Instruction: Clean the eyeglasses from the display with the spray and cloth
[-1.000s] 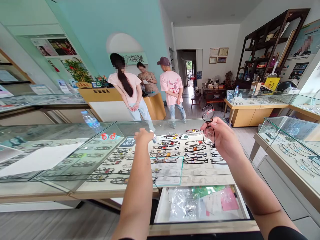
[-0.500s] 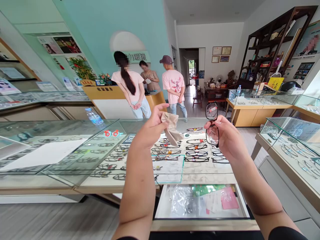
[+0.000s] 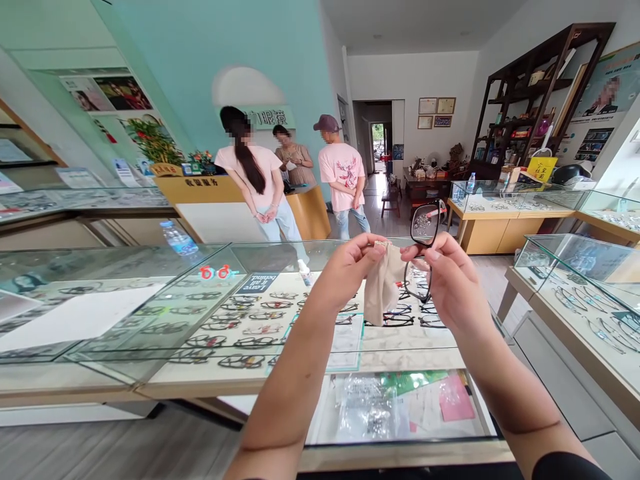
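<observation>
In my left hand (image 3: pixel 356 261) is a beige cloth (image 3: pixel 383 293), pinched at its top edge and hanging down. My right hand (image 3: pixel 453 273) grips a pair of dark-framed eyeglasses (image 3: pixel 425 225) near the bridge, with the frame turned upright so that one lens sits above the other. The cloth's upper edge is close beside the glasses; whether they touch I cannot tell. Both hands are raised over a glass display case (image 3: pixel 200 347), where rows of eyeglasses lie beneath the glass.
Below my hands an open drawer (image 3: pixel 325 417) holds plastic packets and a pink piece. A water bottle (image 3: pixel 179 239) and orange-red toy-like glasses (image 3: pixel 215 272) are on the left. Three people stand by a counter (image 3: pixel 200 200) beyond. Another glass case (image 3: pixel 590 287) stands at right.
My left hand has moved right with the cloth, up beside the eyeglasses, and its fingers have closed in. My right hand keeps hold of the eyeglasses. The view has shifted slightly.
</observation>
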### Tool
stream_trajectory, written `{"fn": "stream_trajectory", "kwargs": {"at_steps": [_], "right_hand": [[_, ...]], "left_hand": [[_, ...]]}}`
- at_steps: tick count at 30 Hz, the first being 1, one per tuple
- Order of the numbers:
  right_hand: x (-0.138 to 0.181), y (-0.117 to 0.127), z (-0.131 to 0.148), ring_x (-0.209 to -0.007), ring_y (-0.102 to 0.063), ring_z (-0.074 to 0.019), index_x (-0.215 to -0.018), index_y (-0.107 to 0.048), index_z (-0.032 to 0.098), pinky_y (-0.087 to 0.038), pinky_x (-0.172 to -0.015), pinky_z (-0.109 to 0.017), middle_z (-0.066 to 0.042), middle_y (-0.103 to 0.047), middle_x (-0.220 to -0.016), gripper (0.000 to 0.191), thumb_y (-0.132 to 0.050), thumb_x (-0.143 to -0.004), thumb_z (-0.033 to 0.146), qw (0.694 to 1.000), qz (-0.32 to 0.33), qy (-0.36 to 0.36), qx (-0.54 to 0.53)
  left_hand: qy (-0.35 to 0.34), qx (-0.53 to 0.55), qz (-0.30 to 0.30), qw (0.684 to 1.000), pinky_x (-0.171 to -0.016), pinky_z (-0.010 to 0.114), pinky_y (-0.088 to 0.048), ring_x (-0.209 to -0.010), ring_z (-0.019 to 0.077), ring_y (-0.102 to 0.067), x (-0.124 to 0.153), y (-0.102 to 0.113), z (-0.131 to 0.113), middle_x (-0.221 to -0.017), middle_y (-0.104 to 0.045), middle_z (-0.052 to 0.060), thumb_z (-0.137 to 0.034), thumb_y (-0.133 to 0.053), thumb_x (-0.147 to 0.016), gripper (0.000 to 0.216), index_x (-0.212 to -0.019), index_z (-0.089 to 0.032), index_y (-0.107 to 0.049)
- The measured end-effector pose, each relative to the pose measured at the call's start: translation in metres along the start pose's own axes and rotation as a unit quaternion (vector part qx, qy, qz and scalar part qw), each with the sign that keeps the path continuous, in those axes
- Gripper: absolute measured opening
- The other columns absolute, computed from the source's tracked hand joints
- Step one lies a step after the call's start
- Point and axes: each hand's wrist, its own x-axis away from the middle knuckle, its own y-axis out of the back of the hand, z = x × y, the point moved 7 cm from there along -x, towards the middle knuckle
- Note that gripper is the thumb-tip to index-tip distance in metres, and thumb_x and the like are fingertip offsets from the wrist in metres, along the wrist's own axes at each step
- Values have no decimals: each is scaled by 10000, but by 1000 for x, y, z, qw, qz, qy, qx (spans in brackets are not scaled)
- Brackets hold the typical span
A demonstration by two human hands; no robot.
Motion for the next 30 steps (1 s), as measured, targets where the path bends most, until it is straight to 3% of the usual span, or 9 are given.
{"fn": "stream_trajectory", "kwargs": {"at_steps": [6,13,17,20,25,30], "right_hand": [[3,-10,-7,-947,-742,-234,-833,-613,292,-539,-983,-421,9,-791,-835,254,-822,-911,413,998,48,-23,-15],[-1,-11,-19,-925,-722,-212,-837,-617,282,-542,-943,-375,1,-788,-845,277,-841,-890,434,998,46,-46,3],[-10,0,-19,-914,-718,-196,-823,-611,275,-539,-912,-348,2,-801,-856,255,-824,-891,397,999,17,-41,-9],[-15,11,-15,-831,-694,-191,-812,-586,274,-547,-799,-332,-2,-803,-854,299,-847,-858,413,999,-10,-47,-12],[-16,18,-6,-706,-628,-167,-803,-556,276,-548,-692,-312,5,-788,-842,358,-876,-818,434,998,-22,-57,-11],[-13,18,4,-695,-602,-168,-793,-548,279,-502,-648,-305,-4,-795,-847,347,-863,-826,420,999,-21,-47,-10]], "left_hand": [[6,68,-57,996,-647,239,-501,-723,123,-618,-3,5,2,-864,-711,-16,-646,-985,-658,608,-999,-211,-734],[55,169,34,983,-654,259,-532,-680,121,-615,-15,-13,18,-764,-670,-17,-606,-1029,-629,595,-897,-183,-708],[102,214,9,971,-720,291,-573,-790,160,-678,-24,-14,32,-866,-703,2,-545,-1072,-555,670,-993,-200,-700],[93,188,7,978,-780,324,-590,-905,194,-701,-25,-15,37,-986,-730,32,-560,-1027,-639,645,-1060,-223,-672],[37,54,47,997,-881,356,-601,-1001,223,-728,-17,-24,31,-1094,-776,51,-610,-999,-685,696,-1183,-224,-702],[-32,1,-6,999,-856,331,-585,-950,229,-729,-13,-17,18,-1018,-820,64,-735,-923,-720,683,-1098,-180,-798]]}}
